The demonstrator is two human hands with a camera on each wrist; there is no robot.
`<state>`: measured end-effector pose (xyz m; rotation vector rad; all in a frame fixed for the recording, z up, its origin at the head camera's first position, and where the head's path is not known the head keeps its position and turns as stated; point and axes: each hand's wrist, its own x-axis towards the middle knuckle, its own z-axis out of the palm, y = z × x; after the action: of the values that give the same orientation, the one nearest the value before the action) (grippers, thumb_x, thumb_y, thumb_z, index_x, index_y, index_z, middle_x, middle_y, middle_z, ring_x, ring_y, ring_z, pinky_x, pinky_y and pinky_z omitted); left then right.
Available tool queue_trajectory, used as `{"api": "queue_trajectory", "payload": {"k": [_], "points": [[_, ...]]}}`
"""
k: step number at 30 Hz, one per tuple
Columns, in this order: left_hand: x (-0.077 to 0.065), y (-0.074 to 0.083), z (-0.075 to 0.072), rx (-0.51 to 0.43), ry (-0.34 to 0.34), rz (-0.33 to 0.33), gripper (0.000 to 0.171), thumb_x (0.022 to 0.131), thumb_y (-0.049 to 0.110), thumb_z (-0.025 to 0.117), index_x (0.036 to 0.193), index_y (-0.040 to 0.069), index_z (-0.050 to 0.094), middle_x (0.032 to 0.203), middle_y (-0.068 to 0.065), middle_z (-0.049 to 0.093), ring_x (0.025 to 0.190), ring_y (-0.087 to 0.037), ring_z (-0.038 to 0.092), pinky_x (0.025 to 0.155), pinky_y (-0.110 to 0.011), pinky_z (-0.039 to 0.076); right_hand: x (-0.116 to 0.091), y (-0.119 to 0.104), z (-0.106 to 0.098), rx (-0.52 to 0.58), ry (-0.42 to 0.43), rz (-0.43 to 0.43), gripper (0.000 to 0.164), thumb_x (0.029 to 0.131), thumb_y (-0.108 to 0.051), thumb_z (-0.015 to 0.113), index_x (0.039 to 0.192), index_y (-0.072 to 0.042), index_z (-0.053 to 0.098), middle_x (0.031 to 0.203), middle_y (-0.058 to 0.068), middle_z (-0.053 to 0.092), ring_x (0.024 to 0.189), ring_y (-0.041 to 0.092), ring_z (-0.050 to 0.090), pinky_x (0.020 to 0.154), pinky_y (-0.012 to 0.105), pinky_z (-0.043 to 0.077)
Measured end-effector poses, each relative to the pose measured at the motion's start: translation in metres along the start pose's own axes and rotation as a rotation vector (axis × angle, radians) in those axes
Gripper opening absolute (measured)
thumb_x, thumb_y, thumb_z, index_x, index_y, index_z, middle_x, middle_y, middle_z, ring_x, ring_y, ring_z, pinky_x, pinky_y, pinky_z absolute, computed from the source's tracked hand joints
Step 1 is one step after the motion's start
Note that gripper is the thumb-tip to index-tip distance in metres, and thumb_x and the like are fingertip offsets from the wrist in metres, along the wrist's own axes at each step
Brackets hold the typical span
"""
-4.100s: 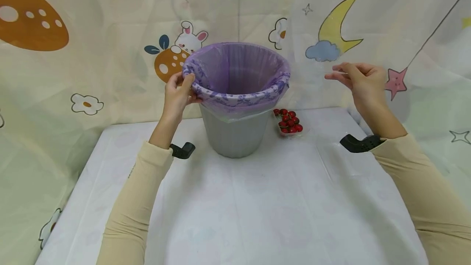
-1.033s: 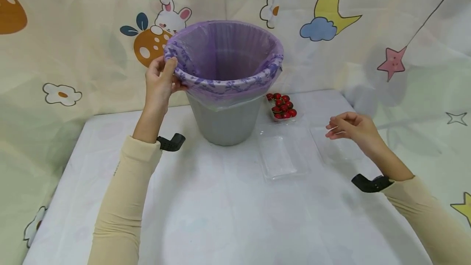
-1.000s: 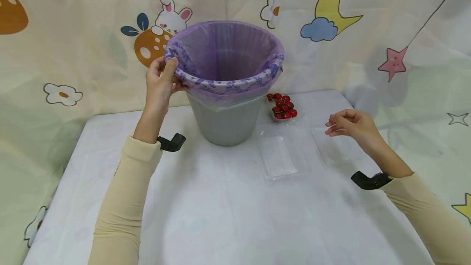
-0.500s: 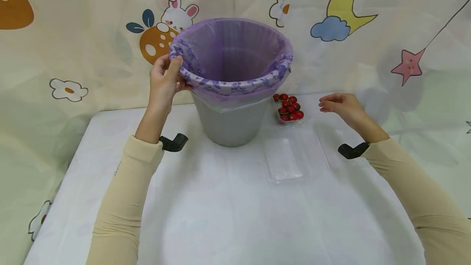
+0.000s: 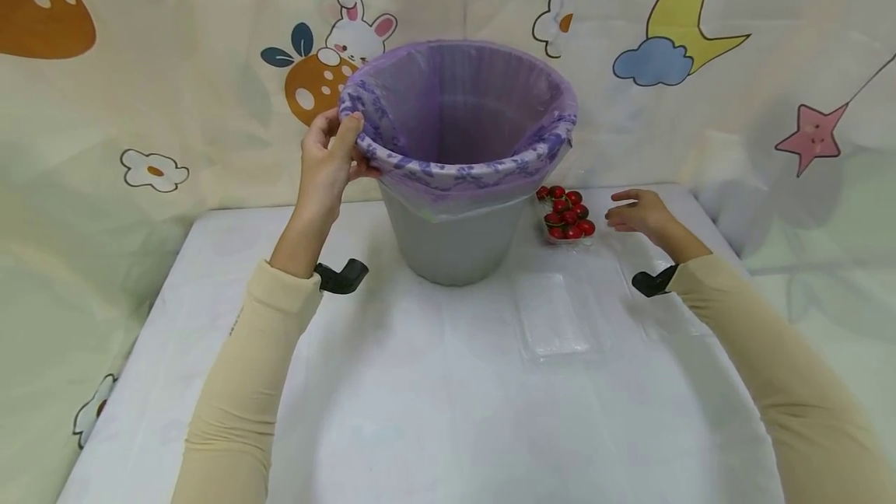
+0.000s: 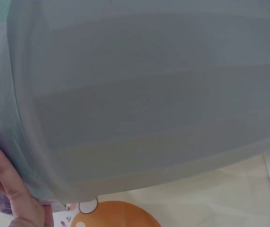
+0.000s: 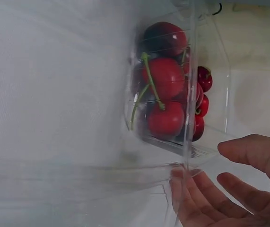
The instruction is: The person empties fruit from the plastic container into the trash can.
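Observation:
A grey bin (image 5: 455,251) stands upright at the back of the table, with a purple patterned liner bag (image 5: 455,173) folded over its rim. My left hand (image 5: 329,162) grips the rim on the left, thumb over the liner; in the left wrist view those fingers (image 6: 12,182) lie against the bag. Right of the bin is a clear plastic box of red cherries (image 5: 568,212). My right hand (image 5: 644,212) is beside that box with nothing held. In the right wrist view its thumb (image 7: 248,149) is apart from the fingers, which reach close below the box's clear edge (image 7: 190,101).
An empty clear plastic box (image 5: 556,317) lies in front of the cherries. Another faint clear plastic piece (image 5: 665,309) lies under the right forearm. The white table (image 5: 420,411) meets a printed cloth backdrop (image 5: 231,99) behind the bin.
My right hand, raised high in the earliest frame, has come down and moved left to the cherry box. The empty box shows in front of the cherries only in later frames. The left hand keeps its grip.

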<state>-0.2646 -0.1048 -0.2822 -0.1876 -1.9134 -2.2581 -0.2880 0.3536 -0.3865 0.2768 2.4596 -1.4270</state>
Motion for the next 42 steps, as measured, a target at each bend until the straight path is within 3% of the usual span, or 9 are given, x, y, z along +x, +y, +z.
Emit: {"api": "queue_trajectory", "payload": {"k": [6,10,16,29,32,34,37,42], "points": [[-0.003,0.001,0.002,0.002,-0.005,0.003,0.046,0.098,0.028,0.055,0.134,0.002,0.044,0.109,-0.003,0.046,0.071,-0.014,0.057,0.058,-0.021,0.058,-0.002,0.005,0.000,0.048,-0.065,-0.001,0.060,0.096,0.005,0.051,0.144,0.020,0.018,0.114,0.027,0.057,0.073,0.003,0.067,0.079,0.026,0.059],[-0.005,0.002,0.003,0.005,-0.015,0.006,0.048,0.098,0.029,0.055,0.135,0.002,0.043,0.110,-0.003,0.045,0.071,-0.014,0.056,0.059,-0.021,0.058,-0.004,0.007,0.000,0.046,-0.080,-0.014,0.058,0.096,0.007,0.049,0.142,0.022,0.017,0.129,0.043,0.044,0.074,0.004,0.066,0.078,0.028,0.060],[-0.006,0.003,0.004,0.001,-0.017,0.005,0.048,0.098,0.029,0.054,0.136,0.002,0.043,0.111,-0.003,0.045,0.074,-0.015,0.056,0.059,-0.020,0.058,-0.007,0.010,-0.001,0.014,-0.055,-0.053,0.054,0.096,0.007,0.050,0.138,0.026,0.021,0.128,0.041,0.048,0.071,0.006,0.068,0.075,0.028,0.060],[-0.006,0.003,0.004,-0.009,-0.005,0.002,0.047,0.097,0.028,0.055,0.134,0.002,0.044,0.109,-0.003,0.045,0.069,-0.013,0.054,0.056,-0.020,0.057,-0.032,0.006,-0.017,-0.039,-0.024,-0.073,0.055,0.099,0.000,0.048,0.143,0.020,0.022,0.140,0.040,0.038,0.077,0.001,0.068,0.080,0.029,0.059],[-0.006,0.002,0.004,-0.006,-0.010,-0.001,0.047,0.097,0.028,0.056,0.134,0.001,0.044,0.109,-0.002,0.045,0.068,-0.013,0.053,0.057,-0.019,0.057,-0.044,0.002,-0.025,-0.012,-0.015,-0.080,0.055,0.099,0.000,0.048,0.143,0.021,0.022,0.129,0.033,0.053,0.079,0.002,0.068,0.079,0.027,0.059],[-0.006,0.002,0.004,-0.009,-0.015,-0.002,0.047,0.097,0.028,0.055,0.134,0.001,0.044,0.108,-0.002,0.045,0.068,-0.013,0.053,0.057,-0.020,0.058,-0.052,-0.002,-0.030,0.004,-0.006,-0.094,0.054,0.099,0.001,0.049,0.141,0.022,0.023,0.115,0.020,0.064,0.078,0.003,0.069,0.078,0.026,0.060],[-0.006,0.001,0.003,-0.012,-0.019,-0.001,0.047,0.097,0.028,0.055,0.134,0.001,0.043,0.106,-0.002,0.044,0.067,-0.013,0.053,0.057,-0.020,0.058,-0.064,-0.011,-0.038,0.002,0.013,-0.114,0.052,0.100,-0.002,0.049,0.140,0.022,0.026,0.103,0.001,0.066,0.078,0.005,0.070,0.076,0.026,0.060],[-0.004,0.001,0.001,-0.015,-0.010,0.004,0.046,0.097,0.029,0.056,0.133,0.002,0.044,0.103,-0.003,0.043,0.064,-0.012,0.053,0.056,-0.020,0.058,-0.082,-0.030,-0.052,-0.024,0.058,-0.134,0.053,0.102,-0.013,0.050,0.139,0.019,0.031,0.098,-0.008,0.068,0.078,0.004,0.070,0.076,0.025,0.059]]}}
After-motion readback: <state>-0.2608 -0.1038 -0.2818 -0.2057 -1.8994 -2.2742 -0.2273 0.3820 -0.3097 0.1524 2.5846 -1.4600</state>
